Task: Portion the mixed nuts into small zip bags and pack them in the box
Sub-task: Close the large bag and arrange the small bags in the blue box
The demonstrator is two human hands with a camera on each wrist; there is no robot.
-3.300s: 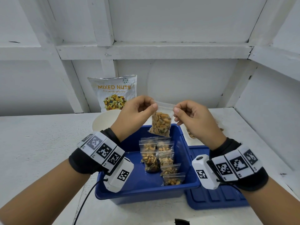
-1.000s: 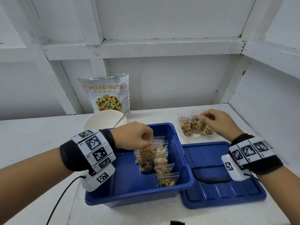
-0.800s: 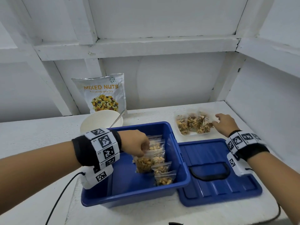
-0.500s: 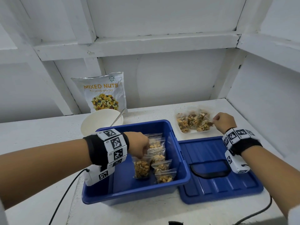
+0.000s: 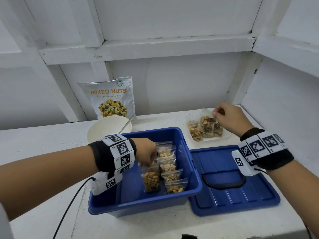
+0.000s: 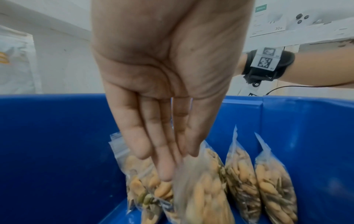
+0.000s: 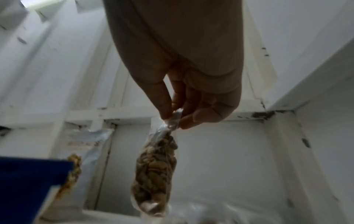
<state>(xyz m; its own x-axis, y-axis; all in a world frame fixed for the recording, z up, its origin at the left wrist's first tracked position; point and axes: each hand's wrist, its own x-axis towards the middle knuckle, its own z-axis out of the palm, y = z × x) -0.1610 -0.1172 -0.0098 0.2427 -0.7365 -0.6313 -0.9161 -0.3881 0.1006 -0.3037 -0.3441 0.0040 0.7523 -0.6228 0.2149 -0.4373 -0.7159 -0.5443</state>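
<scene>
Already several filled bags (image 5: 168, 167) stood in the blue box (image 5: 131, 200), where the left hand (image 5: 146, 153), fingers straight and released, touched one. Far right, the right hand (image 5: 227, 116) pinched another bag (image 7: 155, 174) above the tray (image 5: 215, 139), where more waited to be packed.

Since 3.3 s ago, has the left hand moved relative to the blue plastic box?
Yes. The left hand has gone from above the blue plastic box's far rim down inside it, touching a clear nut bag.

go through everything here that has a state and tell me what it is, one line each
blue box: open, several filled zip bags standing inside
blue lid: off, flat beside the box
left hand: fingers straight, on a bag in the box
right hand: pinching a filled bag by its top
mixed nuts pouch: upright against wall
</scene>
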